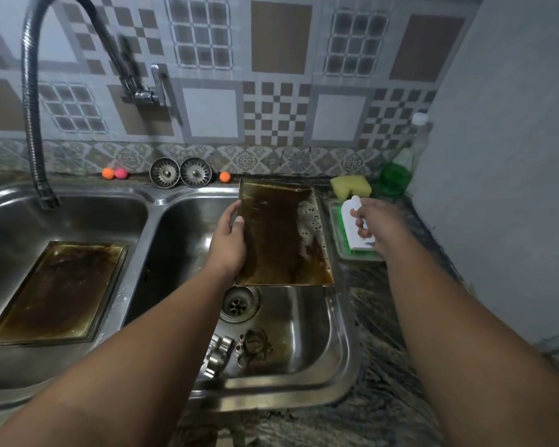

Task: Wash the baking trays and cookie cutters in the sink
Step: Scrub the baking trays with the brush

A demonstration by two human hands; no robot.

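My left hand [229, 238] grips the left edge of a dark, greasy baking tray [281, 233] with soap bubbles on its right side, held tilted over the right sink basin [307, 321]. My right hand [380, 225] grips a white scrubbing brush [357, 230] over a clear dish [342, 250] on the counter. A second dirty baking tray [58, 291] lies flat in the left basin [62, 217]. Several metal cookie cutters [239, 348] lie at the bottom of the right basin, near the drain [238, 304].
A flexible faucet hose [31, 101] hangs over the left basin. Two sink strainers [181, 172] and small orange and pink balls [114, 173] stand on the back ledge. A yellow sponge [349, 185] and a green soap bottle [397, 169] sit at the back right by the wall.
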